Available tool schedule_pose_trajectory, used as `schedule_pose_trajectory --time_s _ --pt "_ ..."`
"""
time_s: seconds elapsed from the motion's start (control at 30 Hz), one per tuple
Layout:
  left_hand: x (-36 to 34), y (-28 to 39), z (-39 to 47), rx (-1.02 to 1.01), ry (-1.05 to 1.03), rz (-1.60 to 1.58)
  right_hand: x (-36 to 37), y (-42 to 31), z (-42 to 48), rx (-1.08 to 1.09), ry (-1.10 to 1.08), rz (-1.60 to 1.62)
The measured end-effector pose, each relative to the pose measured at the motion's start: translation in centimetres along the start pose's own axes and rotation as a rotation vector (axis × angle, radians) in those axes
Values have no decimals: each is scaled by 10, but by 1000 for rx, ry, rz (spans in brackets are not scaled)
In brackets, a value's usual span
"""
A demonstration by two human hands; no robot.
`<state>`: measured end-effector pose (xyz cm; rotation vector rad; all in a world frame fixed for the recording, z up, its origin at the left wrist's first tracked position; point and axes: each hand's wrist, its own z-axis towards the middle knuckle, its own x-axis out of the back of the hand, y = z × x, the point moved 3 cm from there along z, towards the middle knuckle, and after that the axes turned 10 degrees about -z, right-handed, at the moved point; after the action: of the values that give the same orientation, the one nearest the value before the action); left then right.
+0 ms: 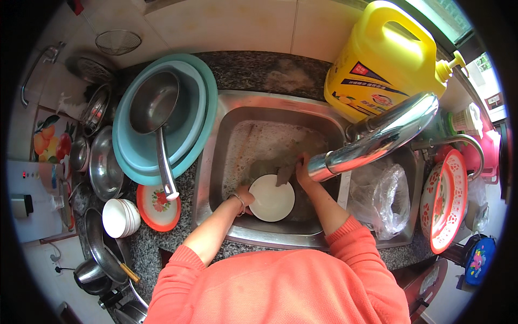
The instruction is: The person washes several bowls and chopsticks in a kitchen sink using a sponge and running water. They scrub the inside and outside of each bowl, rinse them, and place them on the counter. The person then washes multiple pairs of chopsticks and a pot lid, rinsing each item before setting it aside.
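A round white dish [270, 200] is tilted in the steel sink basin [279, 112], above foamy, greyish water. My left hand [245, 198], with a bangle at the wrist, grips the dish by its left rim; some of its fingers are hidden behind it. On the far right side of the dish, a grey cloth [285, 175] overlaps the rim. My right hand [302, 167] holds that cloth, partly covered by the chrome faucet [364, 137] that reaches over the basin.
Left of the sink stand nested teal basins [121, 152] with a steel ladle [156, 103], a floral plate [166, 220] and stacked white bowls [121, 218]. Rightward are clear plastic bags [384, 202] in a second basin, a large yellow detergent jug [376, 69] and a red-rimmed tray [445, 202].
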<state>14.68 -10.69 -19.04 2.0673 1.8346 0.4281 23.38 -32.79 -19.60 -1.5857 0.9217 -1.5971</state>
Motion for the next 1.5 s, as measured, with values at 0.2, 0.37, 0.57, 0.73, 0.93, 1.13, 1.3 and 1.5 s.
schedule_pose_trajectory --time_s 0.2,0.37,0.57,0.73,0.93,1.13,1.3,1.5 --pt "5 21 -31 -38 167 -89 -3 -22 -15 273 -336 -699" --pt "24 39 -59 -150 251 -148 -6 -3 -18 192 -540 -698" --pt "-1 51 -76 -313 410 119 -20 35 -20 -279 -469 -612" --pt "-14 30 -54 -404 399 213 -21 -29 -34 -803 -546 532" --pt "-23 38 -83 -253 159 -377 -45 -68 -64 -1121 -295 618" --pt "-26 28 -87 -182 -2 -519 -70 -77 -57 -857 -284 492" --pt "-19 22 -73 -121 -91 -586 -70 -80 -66 -685 -839 682" --pt "-21 33 -87 -254 9 -547 -29 -89 -58 137 -1190 -590"
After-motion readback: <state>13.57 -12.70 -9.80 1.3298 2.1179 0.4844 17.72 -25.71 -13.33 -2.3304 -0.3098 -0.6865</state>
